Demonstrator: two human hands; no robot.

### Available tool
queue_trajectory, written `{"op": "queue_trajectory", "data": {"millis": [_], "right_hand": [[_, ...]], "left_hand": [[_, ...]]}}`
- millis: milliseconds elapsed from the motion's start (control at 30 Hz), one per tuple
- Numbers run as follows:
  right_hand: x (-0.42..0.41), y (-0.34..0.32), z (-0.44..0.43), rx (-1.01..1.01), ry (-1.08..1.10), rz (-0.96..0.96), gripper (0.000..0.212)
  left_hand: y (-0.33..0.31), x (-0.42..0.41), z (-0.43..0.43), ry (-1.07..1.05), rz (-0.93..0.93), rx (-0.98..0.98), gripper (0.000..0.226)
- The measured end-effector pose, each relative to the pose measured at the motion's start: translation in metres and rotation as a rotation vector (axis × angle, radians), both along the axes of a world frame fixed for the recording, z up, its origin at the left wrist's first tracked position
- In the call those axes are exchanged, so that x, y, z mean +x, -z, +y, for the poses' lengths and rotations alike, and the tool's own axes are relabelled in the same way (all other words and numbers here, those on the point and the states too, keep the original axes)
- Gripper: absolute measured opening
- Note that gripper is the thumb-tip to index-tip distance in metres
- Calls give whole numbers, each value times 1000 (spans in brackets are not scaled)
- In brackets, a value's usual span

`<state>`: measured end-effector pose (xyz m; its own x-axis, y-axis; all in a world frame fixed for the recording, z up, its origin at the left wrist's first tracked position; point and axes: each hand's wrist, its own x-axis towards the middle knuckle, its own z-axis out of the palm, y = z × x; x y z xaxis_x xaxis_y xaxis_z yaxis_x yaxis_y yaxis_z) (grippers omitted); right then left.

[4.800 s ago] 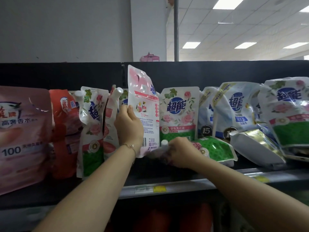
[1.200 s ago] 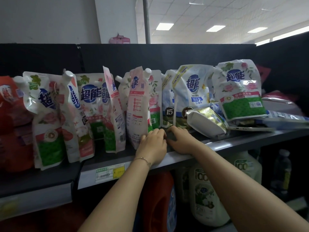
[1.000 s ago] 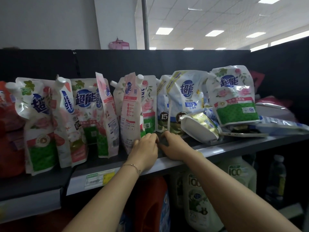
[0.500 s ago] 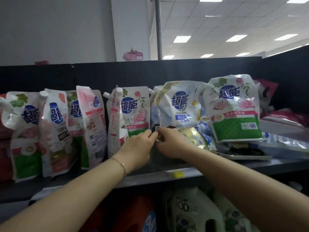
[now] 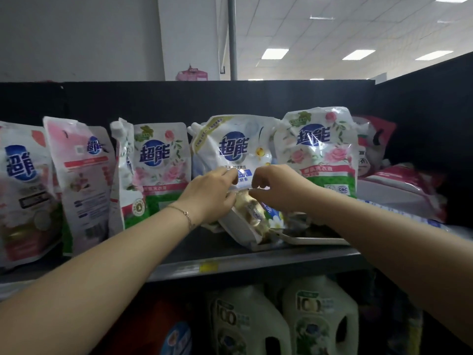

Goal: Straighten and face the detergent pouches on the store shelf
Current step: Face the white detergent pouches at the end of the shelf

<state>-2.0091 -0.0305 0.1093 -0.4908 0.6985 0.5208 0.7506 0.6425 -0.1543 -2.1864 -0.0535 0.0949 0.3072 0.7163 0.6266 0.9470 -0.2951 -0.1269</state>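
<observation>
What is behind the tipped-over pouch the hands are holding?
A white pouch with a blue logo stands upright right behind the tipped pouch, front facing out. The left hand, right hand and tipped pouch cover its lower part, so its base cannot be seen.

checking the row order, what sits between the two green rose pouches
Head view: a white and blue pouch stands between them, label forward. At its foot lies a tipped gold pouch, pinched by the left hand and right hand.

A shop: stocked shelf (image 5: 256, 262) with price label (image 5: 208, 266), detergent pouches (image 5: 161, 170), jugs (image 5: 245, 321) below.
</observation>
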Motion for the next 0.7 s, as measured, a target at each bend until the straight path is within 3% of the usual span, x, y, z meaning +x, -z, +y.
{"op": "queue_trajectory", "data": {"millis": [167,300,433,700], "right_hand": [[15,4,6,-11,1,-92,23],[8,9,16,49,38,-80,24],[-4,16,27,204,124,-94,17],[-10,33,56,173,249,169,10]], "left_hand": [[2,9,24,-41,-65,-100,18],[-4,17,39,-136,-141,-153,42],[-6,36,56,-130,-172,-238,33],[-2,53,71,-143,-216,-294,28]]}}
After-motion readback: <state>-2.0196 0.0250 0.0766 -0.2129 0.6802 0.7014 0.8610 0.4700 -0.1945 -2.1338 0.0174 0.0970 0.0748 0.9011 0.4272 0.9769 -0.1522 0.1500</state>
